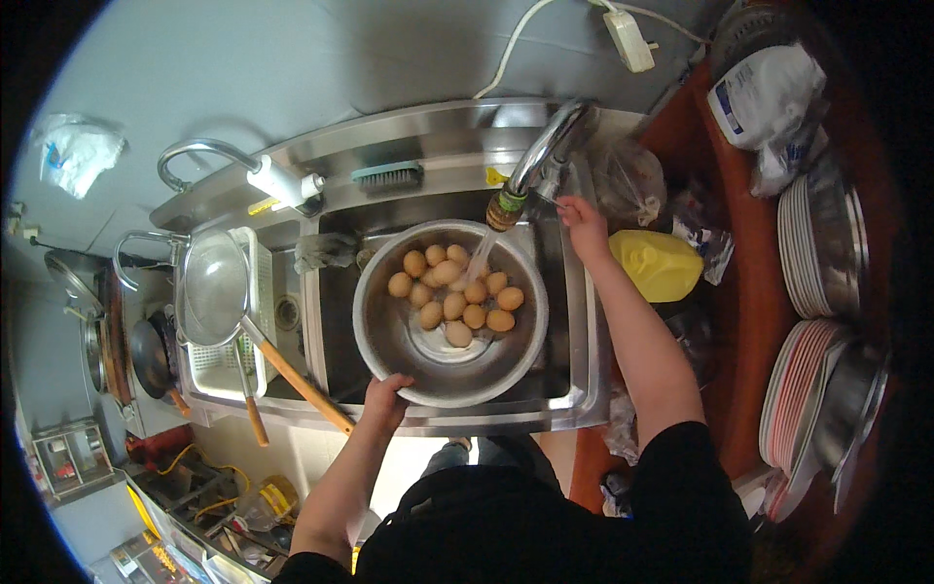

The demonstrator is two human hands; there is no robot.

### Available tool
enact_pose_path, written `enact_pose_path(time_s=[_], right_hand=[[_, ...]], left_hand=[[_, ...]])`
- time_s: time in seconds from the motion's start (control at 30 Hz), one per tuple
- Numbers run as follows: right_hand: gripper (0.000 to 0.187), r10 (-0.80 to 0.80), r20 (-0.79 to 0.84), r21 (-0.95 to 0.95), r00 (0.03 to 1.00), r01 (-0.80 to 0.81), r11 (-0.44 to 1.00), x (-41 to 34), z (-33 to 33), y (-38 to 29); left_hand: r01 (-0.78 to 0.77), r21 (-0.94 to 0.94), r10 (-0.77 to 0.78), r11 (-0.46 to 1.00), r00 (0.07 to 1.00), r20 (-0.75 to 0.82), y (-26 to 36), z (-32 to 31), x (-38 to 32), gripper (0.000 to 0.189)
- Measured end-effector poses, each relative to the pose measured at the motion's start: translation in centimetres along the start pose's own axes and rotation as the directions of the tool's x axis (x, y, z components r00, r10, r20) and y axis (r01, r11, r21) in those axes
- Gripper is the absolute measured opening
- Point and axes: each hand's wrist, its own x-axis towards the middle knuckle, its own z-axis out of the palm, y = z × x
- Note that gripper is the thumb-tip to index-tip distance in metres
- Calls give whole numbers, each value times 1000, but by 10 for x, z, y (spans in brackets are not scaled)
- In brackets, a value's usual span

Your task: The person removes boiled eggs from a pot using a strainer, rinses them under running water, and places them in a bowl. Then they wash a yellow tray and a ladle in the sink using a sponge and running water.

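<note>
Brown eggs [454, 303] lie in a wide metal basin [379, 350], which sits over the right bowl of a steel sink [569, 306]. Water [479, 255] runs from the faucet [527, 164] onto them. My left hand [387, 401] grips the basin's near-left rim, thumb over the edge. At the faucet's lever [549, 186], to the right of the spout, my right hand [581, 223] has its fingertips on the handle.
Left of the basin, a long-handled strainer [215, 288] rests over a white plastic basket [255, 285]. A scrub brush [387, 174] lies on the back ledge. A yellow jug [657, 265] stands to the right, beside a wooden shelf [744, 219] with stacked plates [792, 394].
</note>
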Motion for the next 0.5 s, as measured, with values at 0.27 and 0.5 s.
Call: enact_pose_path(time_s=[0.27,0.5], right_hand=[[40,11,120,-126,993,4,992,8,-6,3],[32,-52,145,-460,988,114,881,16,-12,-7]], left_hand=[[14,20,-14,1000,1000,-19,2,1,-4,48],[-61,81,62,995,998,-3,5,5,-4,49]])
